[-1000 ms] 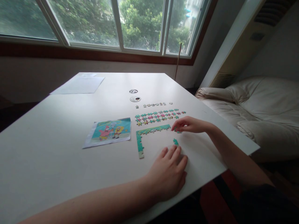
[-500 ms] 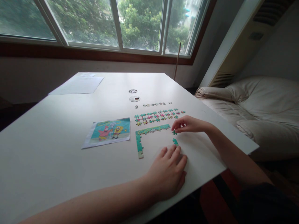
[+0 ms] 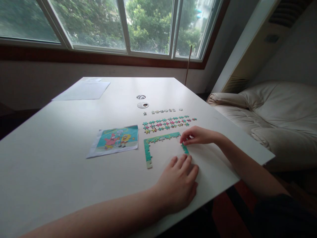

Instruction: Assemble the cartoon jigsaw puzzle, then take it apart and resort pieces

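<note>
A partly joined jigsaw puzzle border (image 3: pixel 148 151) lies on the white table, with a green top strip and left side. Along its right side runs a short green puzzle strip (image 3: pixel 185 149). My right hand (image 3: pixel 199 135) pinches a green puzzle piece at the strip's upper end, mostly hidden under the fingertips. My left hand (image 3: pixel 178 181) rests palm down with fingers lying on the table, their tips touching the strip's lower end. Behind the border, loose puzzle pieces (image 3: pixel 165 124) are set out in rows. A cartoon picture sheet (image 3: pixel 116 140) lies left of the border.
Further back are a row of pale pieces (image 3: pixel 162 111) and two round table inserts (image 3: pixel 143 105). White paper (image 3: pixel 81 91) lies at the far left corner. A cream leather sofa (image 3: pixel 284 122) stands beyond the right table edge (image 3: pixel 257 145).
My right hand has moved slightly left and toward me, bringing the green puzzle piece down against the right-hand strip. My left hand stays in place.
</note>
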A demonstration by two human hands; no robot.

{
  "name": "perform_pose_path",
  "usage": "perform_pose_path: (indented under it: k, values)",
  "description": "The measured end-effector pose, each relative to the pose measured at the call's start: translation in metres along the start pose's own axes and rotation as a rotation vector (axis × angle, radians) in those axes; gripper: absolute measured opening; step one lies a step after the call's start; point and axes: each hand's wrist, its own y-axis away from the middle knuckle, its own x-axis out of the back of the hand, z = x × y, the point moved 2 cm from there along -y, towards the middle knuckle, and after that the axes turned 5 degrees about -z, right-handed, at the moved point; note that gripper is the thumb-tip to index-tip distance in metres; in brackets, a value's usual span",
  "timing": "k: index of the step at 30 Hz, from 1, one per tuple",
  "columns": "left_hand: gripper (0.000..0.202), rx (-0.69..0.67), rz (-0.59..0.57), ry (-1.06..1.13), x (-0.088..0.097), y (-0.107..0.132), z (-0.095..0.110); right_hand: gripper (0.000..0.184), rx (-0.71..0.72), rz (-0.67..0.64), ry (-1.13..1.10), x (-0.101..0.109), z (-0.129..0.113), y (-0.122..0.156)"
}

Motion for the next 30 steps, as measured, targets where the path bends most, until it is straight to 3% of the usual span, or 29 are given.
perform_pose_path:
  k: [19,26,30]
  values:
    - [0.038,0.003,0.008,-0.008,0.001,-0.001,0.000,0.021,-0.055,0.066,0.198,0.001,-0.005,0.002]
    - [0.038,-0.003,0.002,-0.004,0.002,0.000,0.000,0.022,-0.225,0.174,0.234,0.025,0.020,0.018]
    - [0.038,-0.009,0.005,-0.014,0.002,0.000,0.000,0.022,-0.289,0.146,0.225,0.029,0.029,0.023]
